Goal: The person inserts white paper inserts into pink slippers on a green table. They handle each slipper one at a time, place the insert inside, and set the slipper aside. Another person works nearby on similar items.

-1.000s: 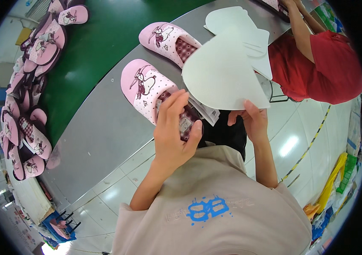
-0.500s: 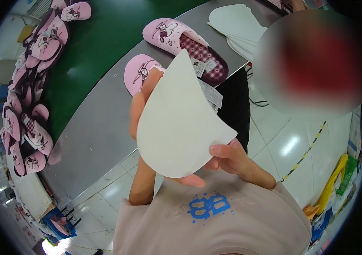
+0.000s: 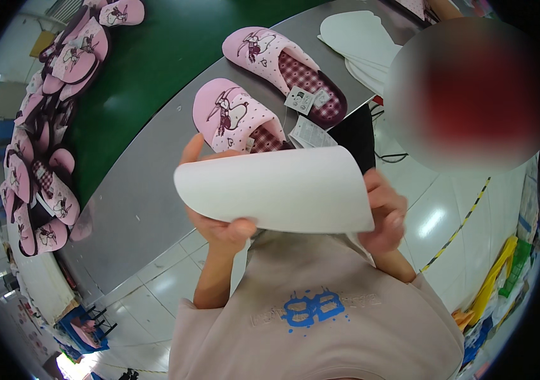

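Observation:
A white slipper-shaped card insert (image 3: 276,190) is bent into a curve above the table's near edge. My left hand (image 3: 222,229) is closed round its left end, thumb on the near side and fingers behind. At the right end my right hand (image 3: 384,212) grips the card's edge with curled fingers. Just beyond the card lies a pink slipper (image 3: 225,117) with a printed figure, its heel part hidden by the card. Its mate, another pink slipper (image 3: 260,50), rests farther back with a checked insole and a hang tag (image 3: 300,100).
A stack of white card inserts (image 3: 359,44) lies at the far right of the grey table (image 3: 134,183). Many pink slippers (image 3: 61,183) are heaped left on the green belt (image 3: 137,76). Another person's arm (image 3: 445,9) shows at the top right, beside a large blurred patch.
The card has turned from upright to lying crosswise and is now bent. My right hand has moved up to its right end, and the nearer slipper is more exposed.

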The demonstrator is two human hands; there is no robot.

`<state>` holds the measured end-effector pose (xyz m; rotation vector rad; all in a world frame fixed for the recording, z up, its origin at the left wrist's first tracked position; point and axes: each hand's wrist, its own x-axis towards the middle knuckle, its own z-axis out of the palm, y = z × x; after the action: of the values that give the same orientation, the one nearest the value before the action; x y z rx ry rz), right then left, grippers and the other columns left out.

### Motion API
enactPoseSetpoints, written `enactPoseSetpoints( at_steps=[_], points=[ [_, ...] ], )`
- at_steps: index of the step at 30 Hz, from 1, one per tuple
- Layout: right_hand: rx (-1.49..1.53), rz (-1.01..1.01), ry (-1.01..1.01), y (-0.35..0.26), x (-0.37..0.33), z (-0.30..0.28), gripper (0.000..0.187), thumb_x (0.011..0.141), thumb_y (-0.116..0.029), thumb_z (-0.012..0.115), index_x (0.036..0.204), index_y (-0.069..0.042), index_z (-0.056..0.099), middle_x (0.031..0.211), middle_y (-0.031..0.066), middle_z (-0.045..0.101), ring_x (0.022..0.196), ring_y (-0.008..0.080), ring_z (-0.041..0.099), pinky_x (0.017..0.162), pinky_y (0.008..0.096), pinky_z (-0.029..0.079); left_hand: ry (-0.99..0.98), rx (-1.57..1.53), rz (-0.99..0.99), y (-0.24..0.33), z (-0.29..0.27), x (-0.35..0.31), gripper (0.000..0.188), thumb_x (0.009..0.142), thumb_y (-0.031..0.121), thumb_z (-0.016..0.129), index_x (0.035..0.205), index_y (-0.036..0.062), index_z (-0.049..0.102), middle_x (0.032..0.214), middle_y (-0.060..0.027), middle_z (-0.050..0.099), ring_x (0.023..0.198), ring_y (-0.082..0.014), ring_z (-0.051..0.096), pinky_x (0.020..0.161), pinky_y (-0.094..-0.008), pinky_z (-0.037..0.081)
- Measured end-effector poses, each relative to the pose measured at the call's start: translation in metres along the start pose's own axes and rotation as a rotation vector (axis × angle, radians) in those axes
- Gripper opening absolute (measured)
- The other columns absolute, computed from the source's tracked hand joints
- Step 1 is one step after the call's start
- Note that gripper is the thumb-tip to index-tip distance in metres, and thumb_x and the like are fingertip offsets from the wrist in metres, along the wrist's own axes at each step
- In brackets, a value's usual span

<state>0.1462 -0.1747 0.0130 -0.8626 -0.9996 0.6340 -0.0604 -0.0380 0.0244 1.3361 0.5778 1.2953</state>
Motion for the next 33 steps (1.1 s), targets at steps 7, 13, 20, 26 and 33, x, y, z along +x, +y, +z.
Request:
enactPoseSetpoints(
  at_steps=[7, 13, 20, 26, 33],
  points=[
    [-0.135, 0.152, -0.314, -0.020, 0.026, 0.014, 0.039, 0.090, -0.024, 0.076, 0.117, 0.004, 0.075, 0.157, 0.0288, 0.043, 0.132, 0.0390, 0.055, 0.112, 0.0503, 0.043, -0.270, 0.225, -0.077, 0.012, -0.012, 0.001, 0.108, 0.080, 0.048, 0.091, 0.158, -0.0023, 0.036, 0.127, -0.0157, 0.071, 0.112, -0.0250, 0.072, 0.099, -0.0403, 0.055],
    [-0.395, 0.142, -0.186, -0.024, 0.026, 0.016, 0.037, 0.088, -0.008, 0.073, 0.120, 0.010, 0.068, 0.132, 0.0203, 0.063, 0.110, 0.0280, 0.067, 0.093, 0.0344, 0.054, -0.540, 0.601, 0.146, 0.012, -0.052, 0.087, 0.080, 0.093, 0.038, 0.069, 0.158, 0.0014, 0.041, 0.128, -0.0177, 0.071, 0.118, -0.0318, 0.069, 0.106, -0.0443, 0.049],
    [-0.865, 0.100, -0.246, -0.020, 0.024, 0.017, 0.032, 0.080, -0.004, 0.080, 0.109, 0.007, 0.071, 0.118, 0.0132, 0.067, 0.089, 0.0280, 0.068, 0.074, 0.0348, 0.057, -0.996, 0.966, 0.317, -0.027, -0.069, 0.144, 0.094, 0.073, 0.036, 0.078, 0.157, 0.0090, 0.046, 0.152, -0.0193, 0.051, 0.141, -0.0425, 0.046, 0.122, -0.0513, 0.032],
    [-1.026, -0.057, -0.278, -0.015, 0.043, 0.034, 0.032, 0.075, -0.005, 0.083, 0.102, 0.006, 0.070, 0.115, 0.0112, 0.067, 0.084, 0.0290, 0.065, 0.068, 0.0384, 0.055, -1.006, 1.131, 0.311, -0.010, -0.070, 0.140, 0.104, 0.062, 0.043, 0.088, 0.152, 0.0078, 0.049, 0.150, -0.0178, 0.050, 0.140, -0.0408, 0.046, 0.121, -0.0535, 0.034],
    [-1.004, -0.102, -0.388, 0.006, 0.072, 0.030, 0.036, 0.075, -0.008, 0.086, 0.103, 0.005, 0.069, 0.113, 0.0103, 0.065, 0.085, 0.0285, 0.065, 0.071, 0.0397, 0.055, -0.881, 0.939, 0.344, -0.032, -0.069, 0.118, 0.097, 0.057, 0.043, 0.094, 0.138, 0.0076, 0.054, 0.140, -0.0135, 0.059, 0.134, -0.0378, 0.052, 0.119, -0.0533, 0.036]
  ],
)
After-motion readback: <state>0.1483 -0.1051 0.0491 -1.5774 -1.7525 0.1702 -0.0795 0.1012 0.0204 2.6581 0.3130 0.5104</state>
